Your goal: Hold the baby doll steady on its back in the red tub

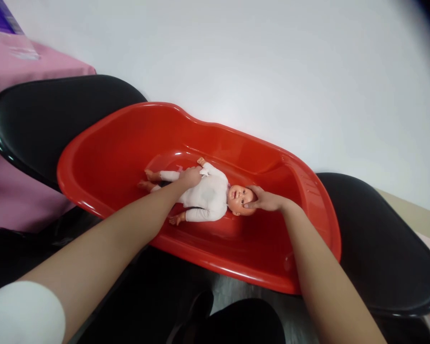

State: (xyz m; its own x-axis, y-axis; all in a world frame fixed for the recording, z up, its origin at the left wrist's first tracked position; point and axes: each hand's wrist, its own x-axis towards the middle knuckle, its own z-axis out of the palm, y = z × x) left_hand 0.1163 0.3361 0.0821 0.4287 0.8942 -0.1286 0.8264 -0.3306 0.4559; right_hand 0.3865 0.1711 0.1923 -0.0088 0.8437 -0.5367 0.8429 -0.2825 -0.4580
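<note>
Small plastic baby doll in a white knitted romper (206, 195) lay face up on the floor of the glossy red plastic baby bathtub (111, 162), head toward 3 o'clock, feet toward 9 o'clock. Tub was bridged across two black plastic chair seats (46, 119), at 10 and at 4 o'clock; pink cloth (7, 86) at 9 o'clock.

Left hand (190, 176) lay flat, fingers loosely spread, on the doll's hips and lower belly, pressing rather than gripping. Right hand (267, 199) was cupped around the top and side of the doll's head, thumb near the temple, fingers partly curled, not clenched.

Judgement on doing this well: keep the head cupped from 3 o'clock so it can't roll, keep the left palm broad and light over the torso, move both hands together. Tub only rests on the seats, so downward load should stay central, away from the near rim at 6 o'clock.
</note>
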